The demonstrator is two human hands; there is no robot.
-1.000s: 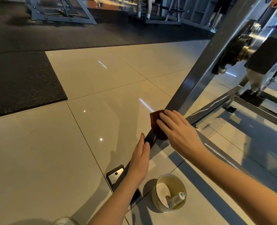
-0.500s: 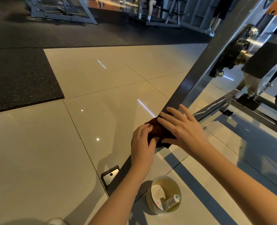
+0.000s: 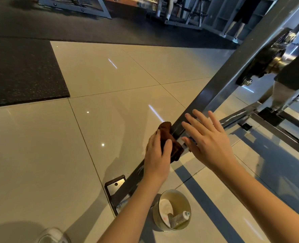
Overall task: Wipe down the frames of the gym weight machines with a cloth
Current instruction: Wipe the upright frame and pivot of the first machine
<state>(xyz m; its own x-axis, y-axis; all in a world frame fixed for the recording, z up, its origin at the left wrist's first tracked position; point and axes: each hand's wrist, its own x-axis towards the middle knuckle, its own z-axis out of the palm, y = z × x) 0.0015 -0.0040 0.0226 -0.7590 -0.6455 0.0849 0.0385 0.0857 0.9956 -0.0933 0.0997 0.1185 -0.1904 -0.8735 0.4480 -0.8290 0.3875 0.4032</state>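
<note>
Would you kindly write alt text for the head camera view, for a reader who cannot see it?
A person's left hand grips a crumpled dark brown cloth against a slanted grey metal machine frame bar, while the right hand is spread open beside it. A round pale bowl holding a small bottle sits on the glossy beige tiled floor below.

Pale bowl on glossy tile, gym floor around it

The bowl [image 3: 177, 197] stands on the beige tiled floor [image 3: 40, 155] and holds a small capped tube [image 3: 180, 217] lying tilted beside a white piece [image 3: 165, 206]. Left of the bowl, at the lower edge of view, a clear rounded object [image 3: 52, 235] is partly cut off. Far beyond the bowl to the left lies a speckled black rubber mat [image 3: 22, 72]. Well beyond the bowl, at the top, a person's legs [image 3: 239, 20] show.
</note>
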